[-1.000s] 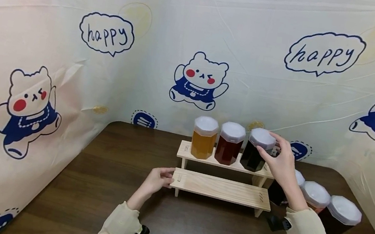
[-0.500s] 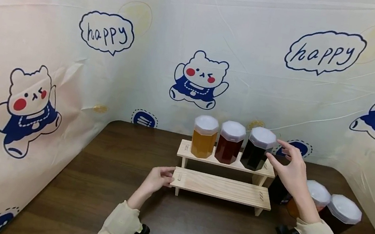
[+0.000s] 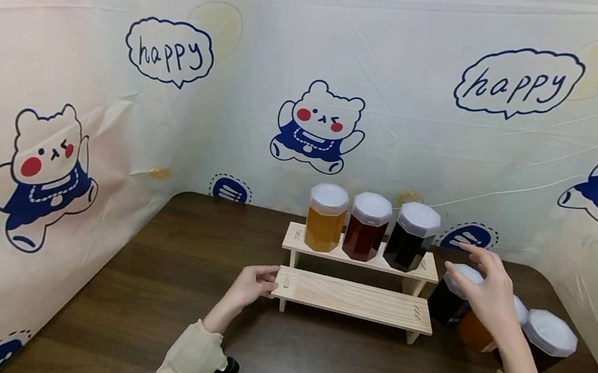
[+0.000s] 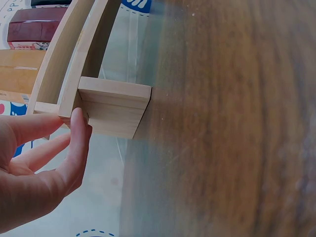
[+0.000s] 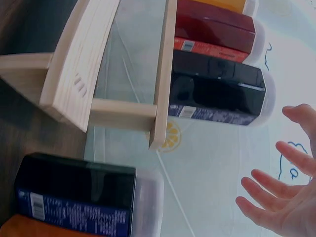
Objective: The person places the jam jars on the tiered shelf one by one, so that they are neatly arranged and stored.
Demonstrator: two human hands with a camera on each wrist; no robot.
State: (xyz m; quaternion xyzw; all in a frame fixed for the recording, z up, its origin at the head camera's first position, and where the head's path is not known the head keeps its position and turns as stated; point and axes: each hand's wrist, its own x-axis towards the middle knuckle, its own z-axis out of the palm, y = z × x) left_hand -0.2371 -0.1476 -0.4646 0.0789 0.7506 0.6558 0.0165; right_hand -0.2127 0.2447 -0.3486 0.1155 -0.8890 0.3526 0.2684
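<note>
My left hand (image 3: 247, 288) pinches the left end of the lower board of a two-step wooden rack (image 3: 354, 298); in the left wrist view its thumb and finger hold the board's end. On the upper step stand three octagonal jars with white lids: an amber jar (image 3: 324, 228), a dark red jar (image 3: 365, 236) and a black jar (image 3: 408, 246). My right hand (image 3: 487, 296) holds nothing, fingers spread, over several more jars beside the rack. Nearest to it is a black jar with a blue label (image 5: 74, 182), partly behind its fingers in the head view.
Right of the rack, an orange jar (image 3: 474, 332) and another dark jar (image 3: 548, 337) stand in a slanting row with the black one, partly hidden by my right arm. A printed cloth (image 3: 409, 86) hangs close behind the brown table (image 3: 196, 242).
My right hand has let go of the black jar on the upper step and moved right and down, over the jars beside the rack. My left hand stays on the rack.
</note>
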